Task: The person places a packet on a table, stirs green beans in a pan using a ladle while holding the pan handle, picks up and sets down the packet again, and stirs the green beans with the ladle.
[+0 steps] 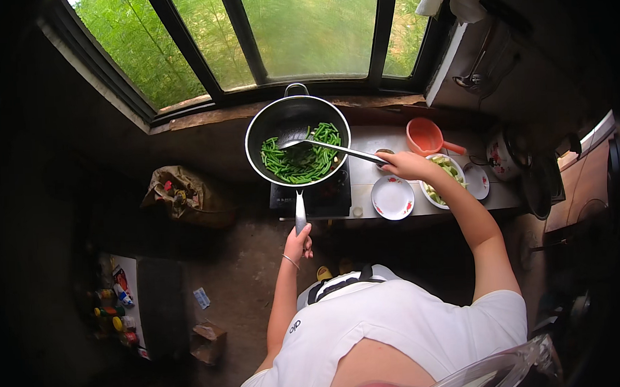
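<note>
A deep wok (pixel 276 110) holds cut green beans (pixel 294 168) and stands on a black induction cooker (pixel 310 201). My left hand (pixel 298 243) grips the wok's long handle (pixel 300 209), which points toward me. In my right hand (pixel 404 166) is the handle of a metal spatula (pixel 349 151). Its blade lies inside the wok, among the beans. Below my right hand, a white plate with red flower prints (pixel 393 196) rests on the tiled counter. Under my right forearm, a white bowl (pixel 430 199) of pale green cut vegetable pieces (pixel 446 165) is partly hidden.
A red plastic ladle (pixel 425 136) and a second flowered plate (pixel 476 181) sit on the counter (pixel 363 179), with an enamel pot (pixel 503 156) farther right. A window (pixel 314 34) is behind the wok. Left are a filled sack (pixel 187 198), several jars (pixel 122 323) and a cardboard box (pixel 207 343).
</note>
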The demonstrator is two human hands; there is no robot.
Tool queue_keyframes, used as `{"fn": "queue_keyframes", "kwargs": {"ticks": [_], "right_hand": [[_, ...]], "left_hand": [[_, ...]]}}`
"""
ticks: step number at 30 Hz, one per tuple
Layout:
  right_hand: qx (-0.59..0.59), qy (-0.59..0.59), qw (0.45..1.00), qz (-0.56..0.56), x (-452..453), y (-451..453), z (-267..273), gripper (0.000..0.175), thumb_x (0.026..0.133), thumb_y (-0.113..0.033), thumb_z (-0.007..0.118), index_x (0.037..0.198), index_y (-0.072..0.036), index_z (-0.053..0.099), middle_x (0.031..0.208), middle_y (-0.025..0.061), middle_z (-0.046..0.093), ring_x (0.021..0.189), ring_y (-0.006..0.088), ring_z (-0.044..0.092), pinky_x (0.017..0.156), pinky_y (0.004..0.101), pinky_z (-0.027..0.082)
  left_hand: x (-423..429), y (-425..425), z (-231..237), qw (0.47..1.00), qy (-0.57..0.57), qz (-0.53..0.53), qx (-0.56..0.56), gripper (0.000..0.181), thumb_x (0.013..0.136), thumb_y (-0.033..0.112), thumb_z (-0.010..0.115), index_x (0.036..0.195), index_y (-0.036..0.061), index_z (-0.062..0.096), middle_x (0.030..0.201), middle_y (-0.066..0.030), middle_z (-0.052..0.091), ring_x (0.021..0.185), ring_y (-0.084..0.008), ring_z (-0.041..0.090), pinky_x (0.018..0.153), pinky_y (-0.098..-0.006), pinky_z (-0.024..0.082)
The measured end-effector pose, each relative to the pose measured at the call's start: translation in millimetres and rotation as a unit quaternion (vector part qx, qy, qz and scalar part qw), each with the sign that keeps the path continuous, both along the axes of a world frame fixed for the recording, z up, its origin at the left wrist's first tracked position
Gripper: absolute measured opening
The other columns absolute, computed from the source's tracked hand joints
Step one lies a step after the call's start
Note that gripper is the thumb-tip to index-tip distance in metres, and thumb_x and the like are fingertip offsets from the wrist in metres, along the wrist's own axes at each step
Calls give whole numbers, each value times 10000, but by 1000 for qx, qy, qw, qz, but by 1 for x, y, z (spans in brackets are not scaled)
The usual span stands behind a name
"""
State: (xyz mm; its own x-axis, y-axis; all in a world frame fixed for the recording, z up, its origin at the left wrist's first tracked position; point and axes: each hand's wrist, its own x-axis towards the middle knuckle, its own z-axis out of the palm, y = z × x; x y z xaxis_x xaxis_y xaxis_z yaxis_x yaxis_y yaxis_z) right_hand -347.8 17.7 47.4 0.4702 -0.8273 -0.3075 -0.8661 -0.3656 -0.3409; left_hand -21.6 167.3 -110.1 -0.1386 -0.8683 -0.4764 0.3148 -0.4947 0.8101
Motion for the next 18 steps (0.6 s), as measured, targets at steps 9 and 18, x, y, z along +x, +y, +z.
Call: {"fn": "queue_keyframes", "kwargs": {"ticks": [9,18], "right_hand": [[4,139,983,120,-6,9,102,401,881,-255,499,1267,-149,470,851,180,635,757,338,612,702,435,471],[-78,45,996,-15,-24,-52,11,446,902,-282,471,1318,-143,391,818,206,628,707,347,612,653,443,470]], "left_hand": [[-4,-1,2,1000,-11,-10,7,305,863,350,577,853,83,429,468,-17,418,289,-125,388,316,-257,390],[-6,-4,0,1000,-11,-13,8,306,867,351,570,841,92,410,466,-17,418,289,-127,387,323,-269,398]]}}
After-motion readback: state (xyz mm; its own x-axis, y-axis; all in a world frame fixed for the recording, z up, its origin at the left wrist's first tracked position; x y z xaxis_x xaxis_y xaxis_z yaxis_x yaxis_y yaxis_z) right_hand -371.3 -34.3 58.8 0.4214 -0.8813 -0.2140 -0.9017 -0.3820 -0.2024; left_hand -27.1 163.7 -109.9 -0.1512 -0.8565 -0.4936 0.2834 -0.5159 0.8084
